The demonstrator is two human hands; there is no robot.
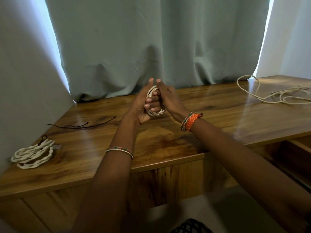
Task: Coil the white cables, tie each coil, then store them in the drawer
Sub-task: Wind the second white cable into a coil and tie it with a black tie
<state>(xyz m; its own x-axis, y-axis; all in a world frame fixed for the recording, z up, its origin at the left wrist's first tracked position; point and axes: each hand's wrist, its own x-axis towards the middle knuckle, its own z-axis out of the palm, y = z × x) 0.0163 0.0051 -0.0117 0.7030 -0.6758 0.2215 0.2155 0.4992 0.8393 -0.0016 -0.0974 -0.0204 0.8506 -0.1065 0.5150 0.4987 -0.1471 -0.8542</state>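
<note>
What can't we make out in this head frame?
- Coil in both hands: the left hand and right hand cover most of it; whether it is tied cannot be told.
- Drawer: cut off by the right edge, inside in shadow.
- Loose cable: its far end runs off the right edge.
- Tied coil: connector too small and blurred.
- Dark ties: count unclear, too thin.

From my seat, the glossy brown wooden desk [168, 137] has my two hands at centre, clasped round a small white cable coil [154, 102]. At eight o'clock lies a tied white twisted-cable bundle [32, 154]; at nine, thin dark ties [80, 125]; at two, a loose white cable [269, 93]. At four o'clock an open wooden drawer [292, 158] sits below the desktop.
</note>
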